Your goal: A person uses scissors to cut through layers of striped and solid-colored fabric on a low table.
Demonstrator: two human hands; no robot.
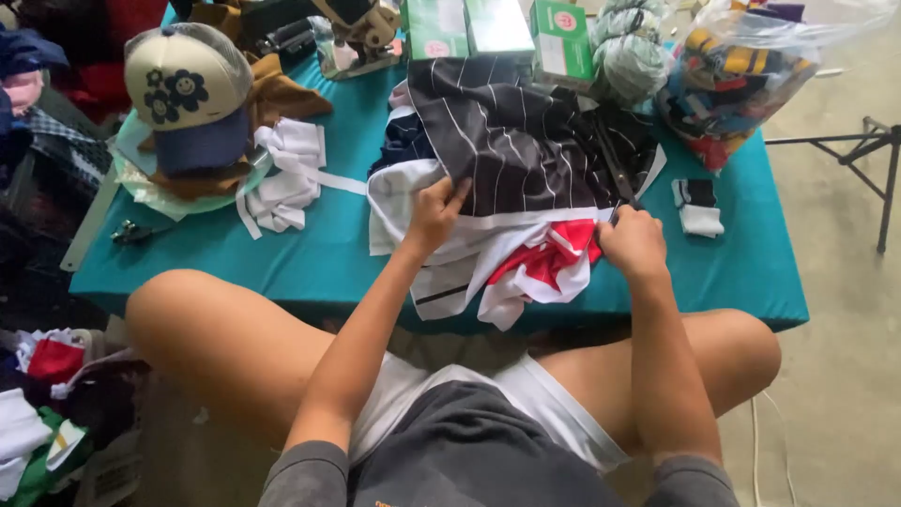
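A black cloth with thin white stripes (511,141) lies spread on the teal table (310,253), over white and red fabric pieces (544,268). My left hand (434,214) pinches the striped cloth's near edge. My right hand (633,242) grips dark scissors (615,169), whose blades point away along the cloth's right side. My bare knees frame the table's near edge.
A cream and navy cap (188,94) sits on a plate at the left, white fabric strips (286,178) beside it. Green boxes (526,33), yarn (629,52) and a clear bag of fabric (741,75) line the back. A small black-white piece (699,207) lies right. Cloth piles cover the floor at left.
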